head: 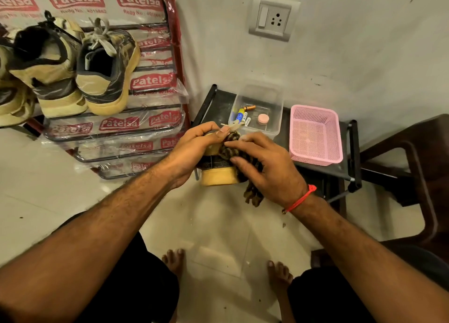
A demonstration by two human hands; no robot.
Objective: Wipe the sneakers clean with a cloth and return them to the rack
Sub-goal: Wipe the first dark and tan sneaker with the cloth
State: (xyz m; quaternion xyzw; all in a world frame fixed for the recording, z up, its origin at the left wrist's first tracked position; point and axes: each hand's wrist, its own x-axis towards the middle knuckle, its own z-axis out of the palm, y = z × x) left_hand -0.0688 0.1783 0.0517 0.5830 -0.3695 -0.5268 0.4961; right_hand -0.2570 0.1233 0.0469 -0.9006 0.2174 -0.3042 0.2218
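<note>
Sneaker (218,169), gripped at the collar by the left hand (194,150) above the floor, could twist loose if the right hand (264,167), fingers flat, presses the cloth (252,194) too hard.

I see the rack (116,128) at left with sneakers (73,65) on it, a low stand (349,172) to its right against the wall carrying a clear tub (274,128) and, right of that, a basket (315,135), with a chair (413,167) farthest right.
</note>
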